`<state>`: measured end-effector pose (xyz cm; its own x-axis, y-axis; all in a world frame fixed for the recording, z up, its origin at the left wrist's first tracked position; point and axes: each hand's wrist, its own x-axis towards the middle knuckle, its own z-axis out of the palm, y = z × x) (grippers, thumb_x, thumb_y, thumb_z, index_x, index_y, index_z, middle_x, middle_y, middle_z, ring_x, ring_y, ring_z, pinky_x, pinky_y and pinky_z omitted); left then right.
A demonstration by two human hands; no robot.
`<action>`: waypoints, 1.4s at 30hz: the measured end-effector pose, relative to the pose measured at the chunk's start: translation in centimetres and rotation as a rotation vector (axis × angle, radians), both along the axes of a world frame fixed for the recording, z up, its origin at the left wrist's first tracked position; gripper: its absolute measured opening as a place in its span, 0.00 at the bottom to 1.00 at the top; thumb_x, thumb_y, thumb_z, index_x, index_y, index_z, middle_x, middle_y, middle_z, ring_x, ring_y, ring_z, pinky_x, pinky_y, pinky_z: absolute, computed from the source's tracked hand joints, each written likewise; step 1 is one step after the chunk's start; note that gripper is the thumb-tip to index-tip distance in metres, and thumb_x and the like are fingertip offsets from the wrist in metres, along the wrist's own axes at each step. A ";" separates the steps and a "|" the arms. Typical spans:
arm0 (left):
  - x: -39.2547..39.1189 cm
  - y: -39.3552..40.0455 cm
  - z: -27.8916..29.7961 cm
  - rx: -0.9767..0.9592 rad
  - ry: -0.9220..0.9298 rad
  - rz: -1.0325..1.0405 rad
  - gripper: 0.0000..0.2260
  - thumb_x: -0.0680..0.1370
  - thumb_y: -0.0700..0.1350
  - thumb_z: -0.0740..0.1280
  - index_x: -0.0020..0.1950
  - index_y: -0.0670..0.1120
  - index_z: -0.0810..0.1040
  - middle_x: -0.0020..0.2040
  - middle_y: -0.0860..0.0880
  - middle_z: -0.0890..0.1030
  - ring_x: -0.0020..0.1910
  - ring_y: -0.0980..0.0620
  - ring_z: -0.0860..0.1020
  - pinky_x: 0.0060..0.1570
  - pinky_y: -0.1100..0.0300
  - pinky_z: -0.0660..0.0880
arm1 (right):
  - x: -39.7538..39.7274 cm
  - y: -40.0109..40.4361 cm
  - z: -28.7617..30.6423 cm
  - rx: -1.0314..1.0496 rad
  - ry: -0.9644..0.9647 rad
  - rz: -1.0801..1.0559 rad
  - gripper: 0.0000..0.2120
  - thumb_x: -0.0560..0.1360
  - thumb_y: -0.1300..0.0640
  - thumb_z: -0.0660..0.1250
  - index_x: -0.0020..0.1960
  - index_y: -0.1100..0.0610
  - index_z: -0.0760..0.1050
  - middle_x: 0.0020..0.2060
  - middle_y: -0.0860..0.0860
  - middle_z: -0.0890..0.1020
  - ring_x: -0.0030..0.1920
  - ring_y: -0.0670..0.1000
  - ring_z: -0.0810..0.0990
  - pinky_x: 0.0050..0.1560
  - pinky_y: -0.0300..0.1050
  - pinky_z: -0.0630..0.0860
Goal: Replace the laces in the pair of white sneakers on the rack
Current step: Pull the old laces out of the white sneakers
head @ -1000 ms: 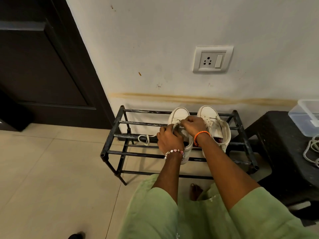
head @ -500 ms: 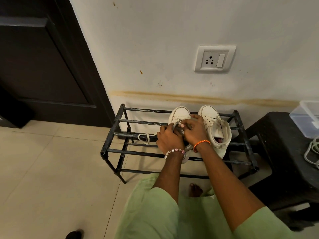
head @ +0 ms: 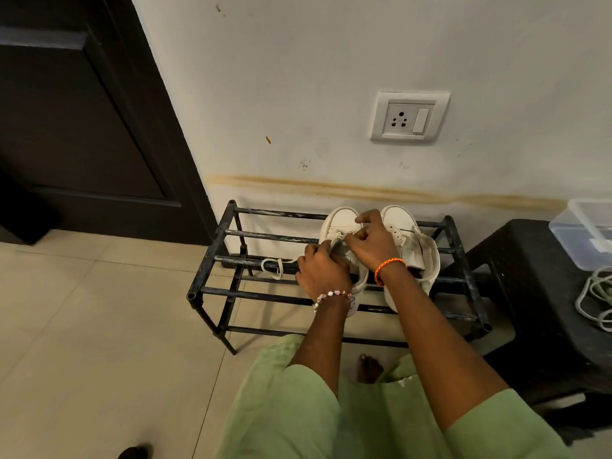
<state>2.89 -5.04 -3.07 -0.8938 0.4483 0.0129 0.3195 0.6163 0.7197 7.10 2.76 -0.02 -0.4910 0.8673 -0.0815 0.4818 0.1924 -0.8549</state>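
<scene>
Two white sneakers stand toes to the wall on the top of a black metal rack (head: pixel 212 246). Both my hands work over the left sneaker (head: pixel 339 220). My left hand (head: pixel 323 271), with a bead bracelet, grips the white lace at the shoe's near left side. My right hand (head: pixel 372 245), with an orange band, pinches the lace over the eyelets, its forefinger reaching to the toe. A loose end of the lace (head: pixel 275 265) trails left over the rack bars. The right sneaker (head: pixel 414 246) stands untouched, its tongue open. The left shoe's eyelets are mostly hidden by my hands.
A black stool (head: pixel 543 293) stands right of the rack with a clear plastic box (head: pixel 586 233) and a pale coiled cord (head: pixel 592 299) on it. A dark door (head: pixel 82 127) is at the left. A wall socket (head: pixel 409 117) sits above the rack. Tiled floor lies to the left.
My right hand has shifted a little forward over the left sneaker, its forefinger now stretched to the toe. My left hand stays at the shoe's side.
</scene>
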 end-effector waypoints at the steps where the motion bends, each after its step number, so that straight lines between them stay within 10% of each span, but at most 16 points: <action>1: 0.0 0.0 0.0 -0.002 -0.001 -0.001 0.14 0.77 0.43 0.61 0.61 0.50 0.78 0.59 0.47 0.77 0.57 0.44 0.73 0.50 0.51 0.71 | -0.2 0.1 0.2 0.047 -0.074 0.066 0.11 0.72 0.61 0.67 0.52 0.55 0.69 0.31 0.50 0.74 0.37 0.53 0.74 0.37 0.42 0.70; 6: 0.0 0.0 -0.3 0.013 -0.007 0.009 0.13 0.78 0.45 0.61 0.61 0.50 0.78 0.59 0.47 0.77 0.57 0.44 0.74 0.51 0.50 0.72 | -0.9 -0.2 0.7 0.323 -0.465 0.176 0.09 0.73 0.57 0.66 0.51 0.57 0.82 0.52 0.58 0.80 0.56 0.59 0.76 0.54 0.51 0.76; 17: -0.2 -0.1 -0.1 -0.054 -0.020 -0.017 0.14 0.79 0.47 0.60 0.63 0.52 0.77 0.61 0.48 0.76 0.59 0.45 0.72 0.53 0.53 0.68 | -0.6 -1.2 -0.9 0.342 -0.483 0.075 0.13 0.77 0.53 0.64 0.59 0.54 0.78 0.63 0.56 0.67 0.63 0.59 0.64 0.62 0.53 0.69; 23: -0.2 -0.1 0.1 -0.042 -0.009 -0.009 0.15 0.77 0.45 0.61 0.62 0.52 0.77 0.60 0.48 0.76 0.58 0.44 0.73 0.53 0.52 0.68 | 1.2 -1.6 -2.6 0.233 -0.062 -0.006 0.06 0.72 0.63 0.70 0.49 0.59 0.82 0.57 0.55 0.68 0.60 0.56 0.68 0.62 0.46 0.68; 31: 0.0 0.1 -0.1 -0.022 0.012 0.008 0.14 0.78 0.43 0.61 0.62 0.51 0.78 0.59 0.48 0.77 0.57 0.44 0.73 0.52 0.52 0.69 | 3.9 -3.1 -0.1 -0.423 0.634 -0.141 0.13 0.76 0.69 0.59 0.36 0.57 0.72 0.45 0.52 0.82 0.51 0.50 0.79 0.52 0.45 0.74; 35: -0.1 0.1 -0.1 -0.021 0.014 0.003 0.14 0.78 0.43 0.61 0.62 0.51 0.78 0.59 0.48 0.77 0.57 0.45 0.74 0.52 0.51 0.70 | 2.2 -1.7 1.2 -0.200 0.422 -0.192 0.10 0.76 0.63 0.61 0.36 0.57 0.71 0.36 0.54 0.82 0.37 0.44 0.80 0.43 0.43 0.74; 42: -0.1 0.1 -0.1 0.004 -0.001 -0.009 0.14 0.77 0.44 0.62 0.61 0.50 0.78 0.59 0.46 0.78 0.56 0.43 0.75 0.51 0.50 0.73 | 0.2 0.1 0.2 0.278 -0.386 0.175 0.06 0.73 0.55 0.66 0.47 0.53 0.80 0.49 0.57 0.82 0.48 0.57 0.80 0.49 0.47 0.76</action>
<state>2.80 -4.98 -3.20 -0.8895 0.4567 0.0134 0.3244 0.6107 0.7224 7.26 2.89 0.14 -0.6107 0.7893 -0.0629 0.6926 0.4940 -0.5257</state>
